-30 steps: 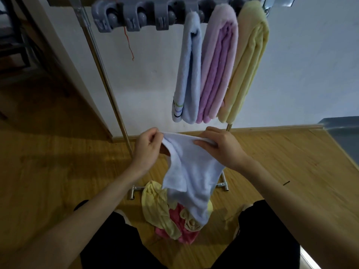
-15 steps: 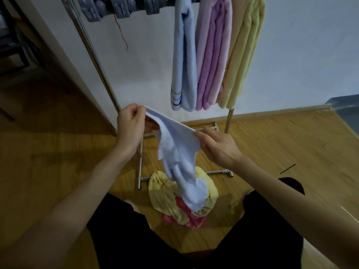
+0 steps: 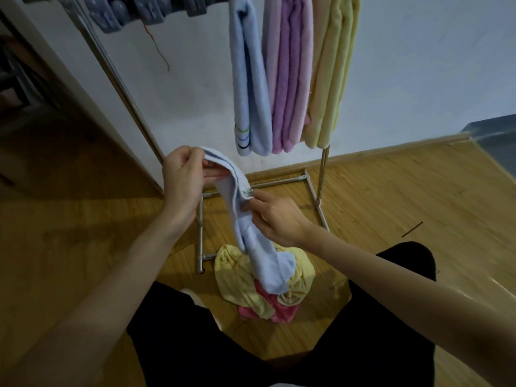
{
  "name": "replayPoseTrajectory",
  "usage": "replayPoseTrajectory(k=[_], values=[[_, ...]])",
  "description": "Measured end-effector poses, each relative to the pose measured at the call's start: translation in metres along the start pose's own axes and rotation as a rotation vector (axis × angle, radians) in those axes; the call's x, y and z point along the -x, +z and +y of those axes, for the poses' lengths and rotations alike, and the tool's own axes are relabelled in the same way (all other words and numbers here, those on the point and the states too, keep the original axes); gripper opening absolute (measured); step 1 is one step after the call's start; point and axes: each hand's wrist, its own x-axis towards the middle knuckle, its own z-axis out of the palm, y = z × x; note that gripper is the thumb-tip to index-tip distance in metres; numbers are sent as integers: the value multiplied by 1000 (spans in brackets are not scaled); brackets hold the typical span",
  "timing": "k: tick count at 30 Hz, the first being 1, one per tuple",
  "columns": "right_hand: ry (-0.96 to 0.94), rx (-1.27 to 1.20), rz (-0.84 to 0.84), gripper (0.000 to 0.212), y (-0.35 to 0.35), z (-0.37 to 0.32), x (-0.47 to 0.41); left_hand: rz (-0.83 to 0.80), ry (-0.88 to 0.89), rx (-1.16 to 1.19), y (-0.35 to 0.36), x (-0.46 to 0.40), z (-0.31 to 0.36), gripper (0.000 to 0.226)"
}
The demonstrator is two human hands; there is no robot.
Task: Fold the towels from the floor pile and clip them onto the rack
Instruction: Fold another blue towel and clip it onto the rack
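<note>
While both hands work the same cloth, the left hand has its grip pinched on the top edge of the pale blue towel, fingers and thumb curled round the hem up high. Lower and to its right, the right hand pinches the same edge further along, just by a small green mark on the hem. Between the two grips the edge runs as a short slanted span; below them the rest of the towel hangs down in a loose twisted rope, unfolded, its tail reaching the floor pile straight beneath the hands. That pile shows yellow cloth and pink cloth crumpled together on the wooden floor, near the person's knees.

Up beyond the grips, three towels are already hanging from the rack: a blue hanging towel with striped hem, a pink-and-lilac hanging towel right of it, and a yellow hanging towel at the far right, all touching side by side. Left of them, above the left hand, grey clips sit along the top bar with nothing in them.

So by my reading: three done, a fourth in hand and barely begun, needing to be spread, folded and clipped. At least two more wait in the pile, though how many exactly I cannot tell.
</note>
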Motion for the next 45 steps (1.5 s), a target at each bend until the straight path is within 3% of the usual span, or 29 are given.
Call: replayPoseTrajectory(k=[7, 18, 22, 27, 30, 33, 37, 41, 45], values=[[179, -8, 125, 47, 4, -5, -14, -18, 10, 21, 4, 3, 5, 25], [269, -41, 204, 21, -9, 11, -7, 49, -6, 64, -12, -12, -5, 22], [222, -73, 163, 25, -26, 25, -5, 24, -1, -183, -28, -16, -31, 21], [123, -83, 67, 13, -41, 35, -7, -80, 140, -801, -54, -14, -58, 21], [63, -62, 3, 7, -46, 34, -11, -143, 61, -979, -52, -15, -66, 20], [25, -50, -54, 8, -52, 30, -11, -208, 3, -950, -45, -18, -71, 10], [76, -73, -24, 10, -68, 30, -11, -117, 197, -786, -42, -25, -55, 11], [153, -160, 132, 19, -93, 29, -19, -33, 377, -702, -36, -23, -5, 16], [181, -247, 290, 16, -119, 21, -38, -232, 377, -653, -39, -29, 39, 20]])
